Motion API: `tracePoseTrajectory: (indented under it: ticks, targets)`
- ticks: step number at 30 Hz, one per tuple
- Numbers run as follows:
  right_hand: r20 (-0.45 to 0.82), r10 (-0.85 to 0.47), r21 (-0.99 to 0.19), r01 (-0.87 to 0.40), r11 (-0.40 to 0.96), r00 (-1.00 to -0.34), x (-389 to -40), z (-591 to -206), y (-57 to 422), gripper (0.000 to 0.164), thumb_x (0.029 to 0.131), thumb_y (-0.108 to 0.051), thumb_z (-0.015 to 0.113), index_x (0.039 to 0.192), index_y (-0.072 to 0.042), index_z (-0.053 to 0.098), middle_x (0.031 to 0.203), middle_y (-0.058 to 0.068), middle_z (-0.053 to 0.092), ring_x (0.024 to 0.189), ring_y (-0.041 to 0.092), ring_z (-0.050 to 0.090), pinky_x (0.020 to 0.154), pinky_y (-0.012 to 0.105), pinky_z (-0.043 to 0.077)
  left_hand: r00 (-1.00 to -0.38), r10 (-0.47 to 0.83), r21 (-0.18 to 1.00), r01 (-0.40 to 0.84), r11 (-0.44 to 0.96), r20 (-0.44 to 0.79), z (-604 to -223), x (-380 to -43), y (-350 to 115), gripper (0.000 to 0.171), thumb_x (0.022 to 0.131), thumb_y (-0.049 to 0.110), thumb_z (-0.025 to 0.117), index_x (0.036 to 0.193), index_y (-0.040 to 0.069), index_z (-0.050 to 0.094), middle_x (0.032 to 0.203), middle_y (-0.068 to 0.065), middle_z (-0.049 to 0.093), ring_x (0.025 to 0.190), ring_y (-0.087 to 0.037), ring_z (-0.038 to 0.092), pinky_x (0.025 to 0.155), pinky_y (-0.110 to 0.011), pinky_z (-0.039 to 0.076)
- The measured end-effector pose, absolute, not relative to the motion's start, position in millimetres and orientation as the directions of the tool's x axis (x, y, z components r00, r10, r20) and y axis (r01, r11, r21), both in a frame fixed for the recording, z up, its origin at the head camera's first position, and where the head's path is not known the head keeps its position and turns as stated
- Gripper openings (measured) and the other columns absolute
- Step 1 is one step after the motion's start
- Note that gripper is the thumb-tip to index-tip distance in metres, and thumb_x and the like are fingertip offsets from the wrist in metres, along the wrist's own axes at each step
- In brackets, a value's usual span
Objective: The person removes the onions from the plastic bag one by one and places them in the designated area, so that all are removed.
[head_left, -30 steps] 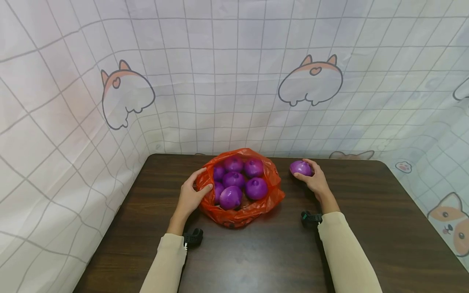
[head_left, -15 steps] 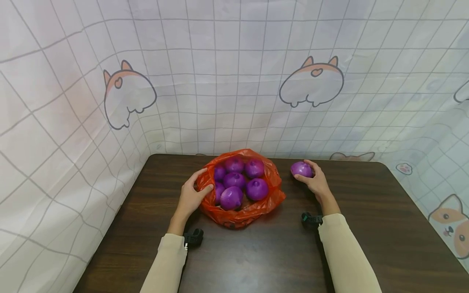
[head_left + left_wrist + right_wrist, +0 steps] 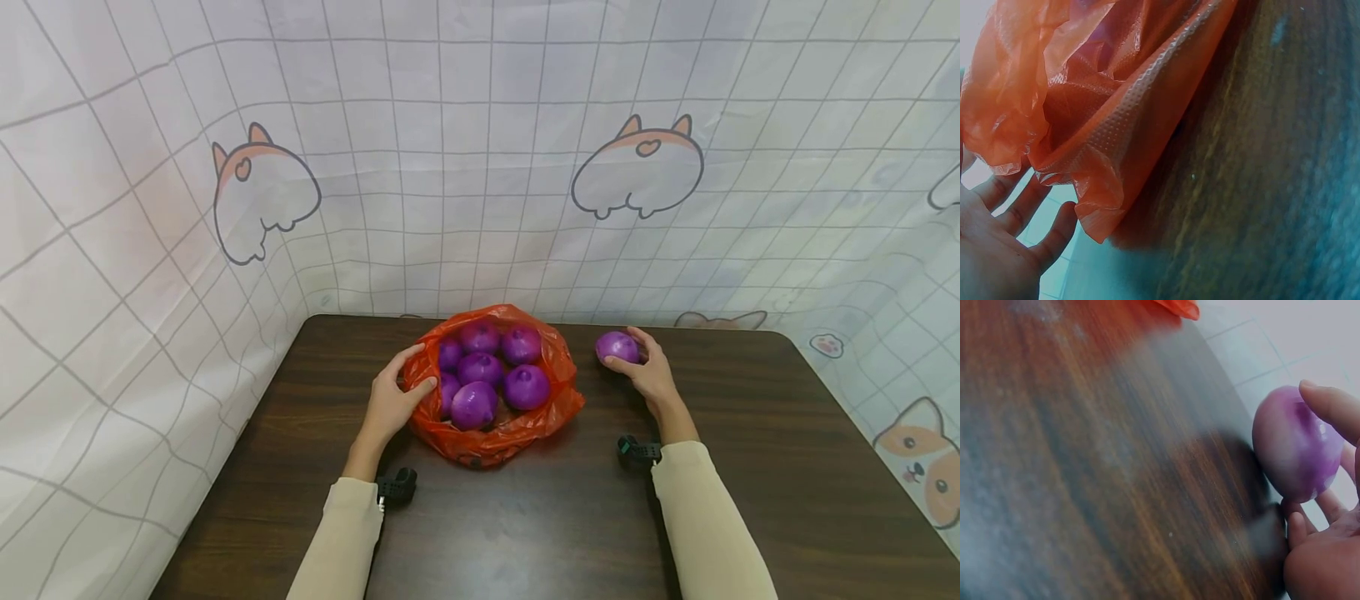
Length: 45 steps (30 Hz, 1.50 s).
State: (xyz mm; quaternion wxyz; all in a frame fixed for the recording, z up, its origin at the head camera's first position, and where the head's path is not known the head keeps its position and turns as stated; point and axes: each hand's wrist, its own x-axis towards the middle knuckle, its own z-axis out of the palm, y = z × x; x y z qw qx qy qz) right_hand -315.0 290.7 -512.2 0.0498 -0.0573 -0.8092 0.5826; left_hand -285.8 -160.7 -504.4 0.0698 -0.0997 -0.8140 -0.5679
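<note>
A red plastic bag [image 3: 555, 408] lies with its mouth wide, holding several purple onions [image 3: 474, 406]. My left hand [image 3: 388, 396] is at the bag's left side, its thumb and forefinger spread along the rim. In the left wrist view, relaxed fingers [image 3: 1055, 236] reach behind the crumpled plastic, their tips partly hidden. Right of the bag, my right hand [image 3: 651, 372] holds a single purple onion [image 3: 617, 346] between thumb and fingers near the table's back edge. The right wrist view shows the thumb laid over this onion's side, with the other fingers round behind it.
The dark wooden table [image 3: 495, 533] ends at a back edge close behind the bag and the onion. A white gridded curtain [image 3: 465, 183] with cartoon dogs hangs behind and along both sides. Each wrist wears a black camera [image 3: 397, 485].
The right hand and its onion have shifted very slightly to the right in the head view. The left hand, the bag and the onions inside keep their places.
</note>
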Motion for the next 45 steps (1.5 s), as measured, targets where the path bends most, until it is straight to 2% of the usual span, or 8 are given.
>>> tracePoseTrajectory:
  ticks: [7,14,19,27,30,35,40,45]
  targets:
    - [-0.007,0.181,-0.968,0.052,0.247,-0.983,-308,-514,291,0.089,0.091,-0.028,0.078,0.162,-0.017,0.027,0.167,0.018,0.018,0.149,0.042,0.028,0.120,0.058,0.032,-0.969,0.087,0.909,0.246,0.337,0.230,-504,-286,-161,0.057,0.093,0.029,0.076,0.146,0.029,0.055,0.138,-0.013,0.062,0.102,-0.032,0.066,0.086,-0.048,0.061]
    - [-0.060,0.232,-0.998,0.062,0.003,-0.971,-298,-513,294,0.087,0.096,-0.018,0.072,0.165,-0.021,0.019,0.170,0.008,0.002,0.155,0.035,0.020,0.127,0.049,0.020,-0.973,0.087,0.915,0.230,0.332,0.213,-504,-286,-161,0.058,0.092,0.028,0.077,0.145,0.029,0.055,0.140,-0.013,0.061,0.107,-0.033,0.066,0.090,-0.051,0.059]
    - [-0.073,0.267,-0.991,0.040,-0.128,-0.961,-289,-512,292,0.084,0.097,-0.010,0.068,0.165,-0.020,0.019,0.170,0.007,0.003,0.155,0.035,0.017,0.129,0.043,0.013,-0.971,0.111,0.919,0.236,0.316,0.211,-504,-287,-162,0.062,0.090,0.026,0.079,0.147,0.026,0.054,0.147,-0.013,0.056,0.113,-0.035,0.064,0.094,-0.052,0.058]
    - [-0.056,0.354,-0.987,-0.001,-0.159,-0.934,-276,-506,278,0.080,0.096,-0.011,0.070,0.162,-0.023,0.026,0.167,0.005,0.005,0.152,0.021,0.002,0.128,0.042,0.012,-0.969,0.139,0.919,0.239,0.313,0.205,-504,-288,-166,0.067,0.088,0.024,0.081,0.149,0.027,0.052,0.146,-0.012,0.056,0.123,-0.035,0.059,0.098,-0.054,0.055]
    - [-0.048,0.420,-0.989,-0.015,-0.145,-0.906,-274,-498,270,0.076,0.095,-0.012,0.072,0.159,-0.025,0.034,0.164,0.004,0.012,0.146,0.022,0.019,0.123,0.039,0.024,-0.970,0.146,0.919,0.233,0.317,0.196,-504,-288,-167,0.067,0.088,0.025,0.080,0.149,0.029,0.051,0.144,-0.012,0.057,0.123,-0.035,0.058,0.098,-0.054,0.055]
    - [0.003,0.505,-0.993,-0.061,-0.098,-0.863,-272,-481,256,0.068,0.091,-0.012,0.075,0.150,-0.027,0.044,0.150,-0.003,0.024,0.121,0.016,0.042,0.100,0.028,0.040,-0.968,0.160,0.920,0.235,0.314,0.193,-503,-288,-167,0.068,0.089,0.026,0.080,0.150,0.028,0.050,0.144,-0.012,0.056,0.123,-0.035,0.058,0.099,-0.054,0.055]
    - [0.095,0.524,-0.989,-0.140,-0.048,-0.846,-268,-460,237,0.061,0.089,-0.007,0.076,0.142,-0.023,0.052,0.137,-0.007,0.035,0.118,0.016,0.046,0.087,0.021,0.046,-0.968,0.155,0.913,0.239,0.329,0.197,-504,-288,-168,0.068,0.089,0.025,0.080,0.150,0.027,0.050,0.140,-0.013,0.059,0.121,-0.033,0.057,0.097,-0.052,0.056]
    - [0.168,0.451,-0.979,-0.203,-0.032,-0.877,-255,-432,214,0.055,0.089,-0.003,0.074,0.138,-0.019,0.055,0.134,-0.003,0.042,0.115,0.016,0.051,0.081,0.017,0.052,-0.966,0.143,0.905,0.252,0.343,0.214,-506,-289,-170,0.069,0.088,0.023,0.081,0.149,0.026,0.050,0.133,-0.014,0.062,0.115,-0.031,0.057,0.093,-0.044,0.055]
